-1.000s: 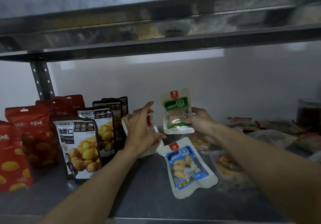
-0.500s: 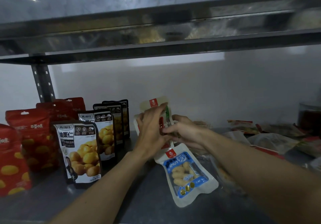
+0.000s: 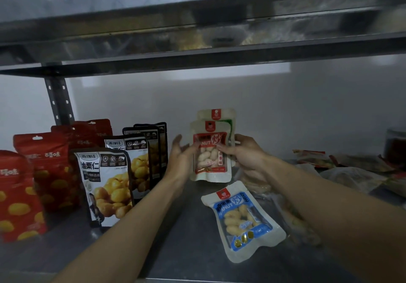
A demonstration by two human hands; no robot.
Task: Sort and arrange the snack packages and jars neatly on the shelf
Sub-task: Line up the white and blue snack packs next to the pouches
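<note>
A red-labelled peanut pouch stands upright at mid-shelf with a green-labelled pouch stacked right behind it. My right hand grips both pouches at their right edge. On their left side, my left hand has straight fingers that touch or nearly touch the edge. A blue-labelled peanut pouch lies flat on the grey shelf just in front.
Black-and-white chestnut bags stand in a row left of my hands, red chestnut bags further left. Loose snack packets lie piled at the right, with a dark jar at the far right. An upper shelf hangs close overhead.
The green pouch was carried left and set behind the red pouch. Both pouches now stand upright together, and my left hand has opened beside them.
</note>
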